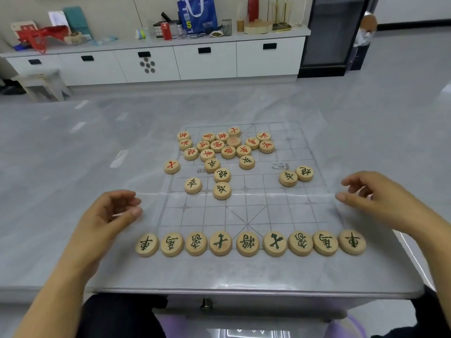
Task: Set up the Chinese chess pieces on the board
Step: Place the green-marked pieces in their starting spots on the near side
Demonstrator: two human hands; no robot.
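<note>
Hovering at either edge of the thin printed board [246,211], the left hand [109,213] at eight o'clock and the right hand [373,193] at three o'clock are both curling loosely open, holding nothing. Nine green pieces are sitting in a finished near row [249,243], while the red cluster [227,143] at twelve o'clock and scattered green pieces [221,184] are waiting mid-board. A sleeve or wrist reaching over is risking nudging that row, and the light sheet is likely sliding if dragged.

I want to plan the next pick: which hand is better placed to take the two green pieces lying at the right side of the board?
The right hand. It hovers empty just beside the two green pieces, while the left hand is across the board.
</note>
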